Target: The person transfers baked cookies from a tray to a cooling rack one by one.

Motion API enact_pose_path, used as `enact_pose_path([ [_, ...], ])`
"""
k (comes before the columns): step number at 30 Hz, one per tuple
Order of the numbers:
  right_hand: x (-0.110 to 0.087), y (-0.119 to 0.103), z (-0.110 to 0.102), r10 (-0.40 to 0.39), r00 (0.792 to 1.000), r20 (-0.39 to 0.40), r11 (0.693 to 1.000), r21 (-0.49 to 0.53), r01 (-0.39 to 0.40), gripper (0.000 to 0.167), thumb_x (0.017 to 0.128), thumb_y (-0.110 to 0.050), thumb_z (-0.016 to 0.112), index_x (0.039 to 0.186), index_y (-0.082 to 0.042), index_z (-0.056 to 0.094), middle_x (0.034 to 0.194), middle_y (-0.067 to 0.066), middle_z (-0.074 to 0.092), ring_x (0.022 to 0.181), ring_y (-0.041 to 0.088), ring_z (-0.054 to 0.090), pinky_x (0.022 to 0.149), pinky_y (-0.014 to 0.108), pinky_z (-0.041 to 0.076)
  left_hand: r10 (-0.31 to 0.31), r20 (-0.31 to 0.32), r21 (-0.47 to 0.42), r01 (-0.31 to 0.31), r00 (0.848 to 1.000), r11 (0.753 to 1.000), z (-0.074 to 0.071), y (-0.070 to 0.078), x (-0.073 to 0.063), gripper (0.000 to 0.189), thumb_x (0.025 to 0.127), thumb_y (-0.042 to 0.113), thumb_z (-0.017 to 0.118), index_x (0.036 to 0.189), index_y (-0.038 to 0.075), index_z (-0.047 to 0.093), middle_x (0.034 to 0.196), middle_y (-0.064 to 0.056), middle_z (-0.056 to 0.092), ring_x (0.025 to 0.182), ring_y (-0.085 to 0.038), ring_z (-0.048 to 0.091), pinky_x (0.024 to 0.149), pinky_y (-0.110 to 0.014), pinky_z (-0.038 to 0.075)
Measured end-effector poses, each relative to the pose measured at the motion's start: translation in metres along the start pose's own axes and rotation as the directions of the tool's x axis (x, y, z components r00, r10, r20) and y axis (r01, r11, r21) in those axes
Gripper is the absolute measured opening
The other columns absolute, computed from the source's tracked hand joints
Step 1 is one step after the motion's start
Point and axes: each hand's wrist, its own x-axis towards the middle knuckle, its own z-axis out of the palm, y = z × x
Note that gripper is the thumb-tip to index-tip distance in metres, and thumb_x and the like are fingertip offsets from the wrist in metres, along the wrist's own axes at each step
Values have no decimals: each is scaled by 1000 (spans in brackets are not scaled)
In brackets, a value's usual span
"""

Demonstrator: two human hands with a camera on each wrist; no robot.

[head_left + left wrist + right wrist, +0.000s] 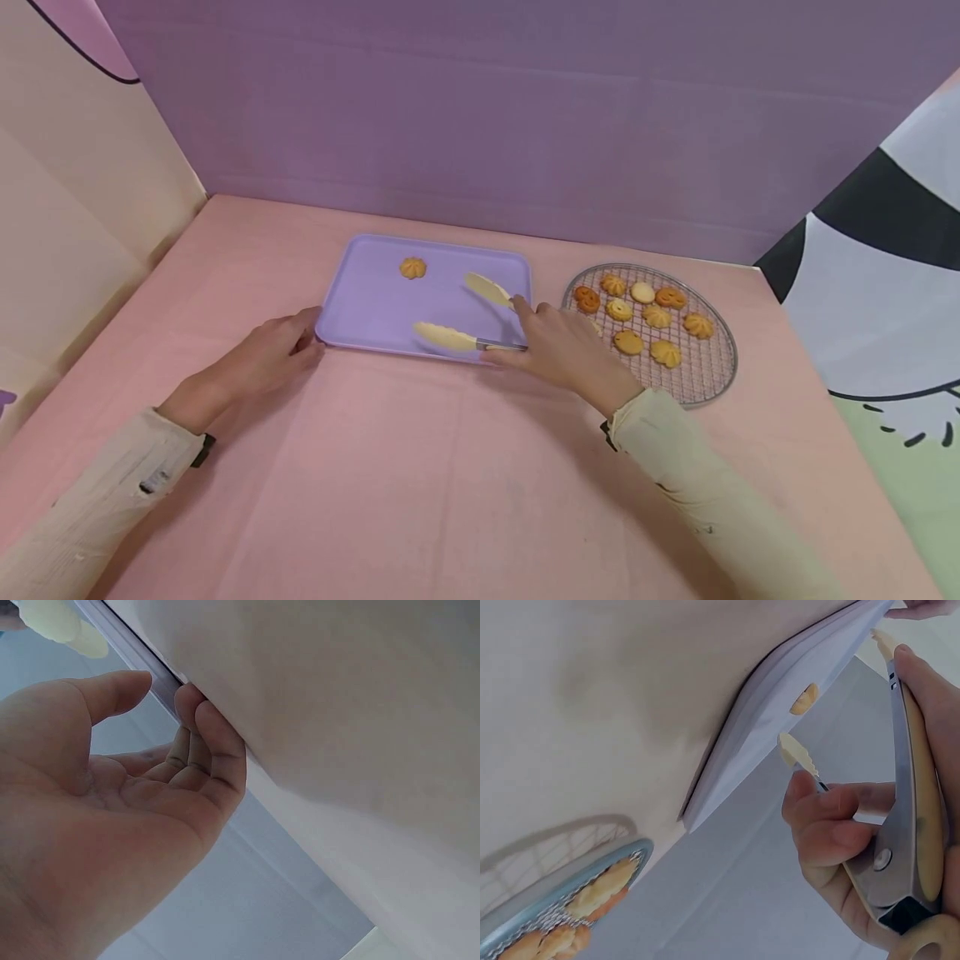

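My right hand [562, 346] grips a pair of tongs [446, 337] with cream tips and a metal body. The tongs' arms are spread over the purple tray [360, 317], with nothing between the tips. In the right wrist view, fingers and thumb wrap the tongs' handles [904, 825]. One ridged cookie [412, 267] lies on the tray's far part, beyond the tongs. At the tray's near left corner rests my left hand [273, 350]. The left wrist view shows its fingers [221, 746] loosely bent against the tray's edge, the thumb standing apart.
Right of the tray is a round wire rack [697, 387] with several cookies of different shapes; my right hand and forearm cover part of its left side. A pink cloth [390, 483] covers the table. A purple backdrop [525, 125] rises behind, and side panels flank it.
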Motion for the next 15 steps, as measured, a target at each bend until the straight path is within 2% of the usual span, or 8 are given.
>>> enact_pose_path([
  [7,22,-4,3,3,1000,5,1000,13,-3,96,83,-79,54,136,1,53,61,6,50,47,19,47,39,30,35,-5,4,-6,5,1000,1000,-1,1,0,9,96,8,60,98,6,51,74,-2,45,68,-16,46,61,-31,38],
  [10,32,-4,6,7,1000,29,1000,11,-7,98,82,-81,51,137,1,52,59,5,50,46,17,45,40,29,34,-4,2,-12,4,1000,1000,-2,1,-1,10,96,8,60,102,5,52,74,-1,45,68,-16,45,61,-30,37],
  [15,46,-6,11,10,997,70,999,40,-13,99,83,-78,54,141,2,50,60,4,50,49,15,44,42,29,38,-4,6,-15,4,1000,1000,-3,1,-1,10,96,9,61,101,6,53,74,-1,46,68,-16,46,61,-30,37],
])
